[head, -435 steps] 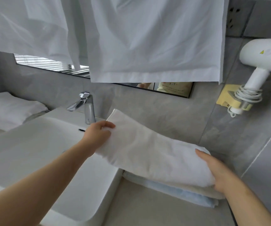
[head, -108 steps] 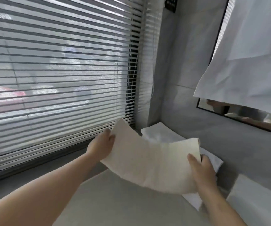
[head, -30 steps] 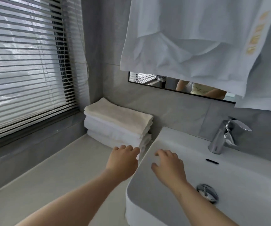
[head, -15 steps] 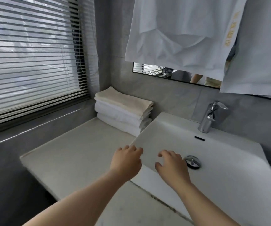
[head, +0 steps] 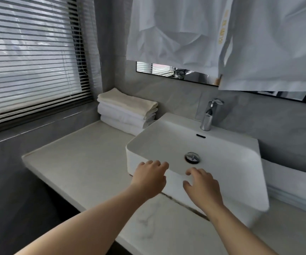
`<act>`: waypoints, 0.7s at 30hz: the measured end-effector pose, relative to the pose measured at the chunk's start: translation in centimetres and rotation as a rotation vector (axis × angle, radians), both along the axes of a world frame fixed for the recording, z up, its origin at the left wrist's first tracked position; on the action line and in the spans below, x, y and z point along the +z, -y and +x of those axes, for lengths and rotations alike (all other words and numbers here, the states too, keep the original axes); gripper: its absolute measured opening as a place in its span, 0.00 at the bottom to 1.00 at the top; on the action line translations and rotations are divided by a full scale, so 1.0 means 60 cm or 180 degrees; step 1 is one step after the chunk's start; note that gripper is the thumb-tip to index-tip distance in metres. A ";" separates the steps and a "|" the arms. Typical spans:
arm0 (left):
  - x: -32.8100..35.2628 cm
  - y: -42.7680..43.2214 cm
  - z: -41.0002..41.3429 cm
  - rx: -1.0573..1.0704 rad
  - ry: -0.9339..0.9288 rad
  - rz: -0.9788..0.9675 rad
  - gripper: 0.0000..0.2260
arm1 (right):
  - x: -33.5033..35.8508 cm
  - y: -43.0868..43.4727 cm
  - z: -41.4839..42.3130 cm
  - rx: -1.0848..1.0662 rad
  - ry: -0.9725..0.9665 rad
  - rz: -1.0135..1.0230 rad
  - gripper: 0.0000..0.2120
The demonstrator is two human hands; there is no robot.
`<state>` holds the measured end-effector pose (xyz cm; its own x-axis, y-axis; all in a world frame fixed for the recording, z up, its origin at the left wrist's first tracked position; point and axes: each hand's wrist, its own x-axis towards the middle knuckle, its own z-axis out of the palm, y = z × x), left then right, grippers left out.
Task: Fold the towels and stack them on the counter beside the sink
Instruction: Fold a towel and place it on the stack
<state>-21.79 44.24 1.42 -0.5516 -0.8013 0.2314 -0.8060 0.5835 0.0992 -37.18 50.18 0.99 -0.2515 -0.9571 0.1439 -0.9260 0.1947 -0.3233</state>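
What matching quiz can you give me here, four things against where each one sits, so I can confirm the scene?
Things:
1. cream towel
2. faucet
3. drain
4. left hand

Places:
A. basin floor of the sink
B. top of the towel stack
C. sink's near-left corner, holding nothing
D. sink's back rim

Pairs: 1-B, 2-D, 3-A, 4-C.
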 end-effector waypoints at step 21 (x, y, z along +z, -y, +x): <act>-0.038 -0.143 -0.547 -0.0848 0.0100 -0.0014 0.15 | -0.052 -0.187 -0.523 -0.0502 -0.0038 0.0218 0.15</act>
<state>-54.62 52.82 -0.86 -0.7500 -0.6259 0.2139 -0.6265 0.7759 0.0737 -68.59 61.42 -2.10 -0.3981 -0.9135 0.0834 -0.8859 0.3592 -0.2935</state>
